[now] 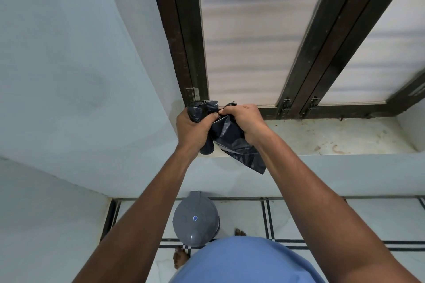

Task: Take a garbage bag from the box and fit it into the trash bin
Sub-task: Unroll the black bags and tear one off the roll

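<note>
While both the left hand (192, 130) and right hand (245, 123) clench the garbage bag (226, 139) at twelve o'clock, its thin, slippery film looks best gripped at an edge.

Your hands grip a garbage bag (226, 136) — glossy black, with faint pale print near its lower edge. Below stands the trash bin (195, 219), mid-grey with a small blue-and-white round sticker on its lid. The floor tiles (305, 220) are white, crossed by paired black lines. Walls (69, 76) are pale blue-grey; the window frame (184, 30) is dark brown — its panes frosted white. Your shirt (241, 262) is plain blue.
</note>
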A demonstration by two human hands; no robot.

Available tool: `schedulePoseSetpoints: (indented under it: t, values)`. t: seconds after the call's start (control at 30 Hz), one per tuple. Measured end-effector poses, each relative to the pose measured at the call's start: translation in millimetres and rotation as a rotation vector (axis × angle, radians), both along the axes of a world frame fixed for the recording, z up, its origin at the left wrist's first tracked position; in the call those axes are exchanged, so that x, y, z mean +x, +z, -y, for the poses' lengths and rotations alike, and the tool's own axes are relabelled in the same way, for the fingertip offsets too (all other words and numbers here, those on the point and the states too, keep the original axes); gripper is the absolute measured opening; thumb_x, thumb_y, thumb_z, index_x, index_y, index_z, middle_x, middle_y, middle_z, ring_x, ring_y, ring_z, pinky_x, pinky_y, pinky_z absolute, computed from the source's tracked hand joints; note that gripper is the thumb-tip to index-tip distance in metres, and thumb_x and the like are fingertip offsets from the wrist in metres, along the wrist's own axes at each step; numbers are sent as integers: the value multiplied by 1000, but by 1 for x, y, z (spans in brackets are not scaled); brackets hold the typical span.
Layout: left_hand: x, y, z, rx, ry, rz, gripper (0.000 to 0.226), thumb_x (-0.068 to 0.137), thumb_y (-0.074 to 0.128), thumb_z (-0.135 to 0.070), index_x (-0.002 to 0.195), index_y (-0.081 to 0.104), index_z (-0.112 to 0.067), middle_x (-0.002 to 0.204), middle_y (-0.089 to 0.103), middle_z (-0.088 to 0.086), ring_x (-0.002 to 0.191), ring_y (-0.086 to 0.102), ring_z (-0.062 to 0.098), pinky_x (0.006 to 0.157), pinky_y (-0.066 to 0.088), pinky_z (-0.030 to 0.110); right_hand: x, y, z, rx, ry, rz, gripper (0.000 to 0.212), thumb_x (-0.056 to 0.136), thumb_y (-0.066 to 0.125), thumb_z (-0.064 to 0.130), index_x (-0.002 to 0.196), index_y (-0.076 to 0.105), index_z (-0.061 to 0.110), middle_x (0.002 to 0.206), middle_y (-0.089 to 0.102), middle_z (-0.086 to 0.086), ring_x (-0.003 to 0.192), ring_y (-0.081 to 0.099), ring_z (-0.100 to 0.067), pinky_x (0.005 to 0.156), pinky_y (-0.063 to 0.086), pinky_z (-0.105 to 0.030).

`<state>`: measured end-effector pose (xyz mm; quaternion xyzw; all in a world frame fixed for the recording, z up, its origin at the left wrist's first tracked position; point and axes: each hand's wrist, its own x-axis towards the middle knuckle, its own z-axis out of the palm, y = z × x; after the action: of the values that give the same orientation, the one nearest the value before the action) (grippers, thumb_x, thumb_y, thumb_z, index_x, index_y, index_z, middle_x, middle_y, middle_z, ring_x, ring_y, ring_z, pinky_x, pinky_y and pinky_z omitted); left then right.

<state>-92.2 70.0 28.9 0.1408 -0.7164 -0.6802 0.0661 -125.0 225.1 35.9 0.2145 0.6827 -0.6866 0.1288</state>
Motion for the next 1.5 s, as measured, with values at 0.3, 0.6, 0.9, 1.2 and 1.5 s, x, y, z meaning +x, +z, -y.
schedulePoseSetpoints:
  t: [0.3,0.6,0.9,1.2,1.5]
  values:
    - [-4,13,8,62,15,47,22,89,90,-16,108,82,-23,99,85,-5,86,80,5,67,59,13,0,-5,-11,-70,106,-39,32,86,97,29,95,81,3,103,83,-28,85,80,-38,86,65,-52]
    - [-1,12,3,109,-2,32,22,89,89,-11,98,82,-30,99,86,-5,94,82,15,82,68,28,0,-8,3,-142,-61,-23,16,83,91,14,92,86,3,105,83,-25,80,77,-30,78,60,-41]
    - [-8,21,8,82,3,40,22,90,89,-20,107,80,-28,105,84,-5,97,80,13,78,64,21,2,-3,-10,-271,114,-27,45,98,85,40,111,81,-3,117,81,-29,101,78,-44,99,62,-53]
    - [-15,20,25,131,-145,197,34,85,89,-12,118,78,-9,108,85,11,99,84,28,92,69,46,0,-7,-45,-7,415,-68,28,94,91,30,105,86,5,105,85,-18,90,78,-28,102,61,-49]
    - [-19,24,23,110,-157,238,41,87,89,-16,125,74,-9,111,83,9,100,83,26,76,67,35,2,11,-39,108,438,-132,40,98,85,48,106,86,8,104,87,-11,93,81,-25,101,58,-42]
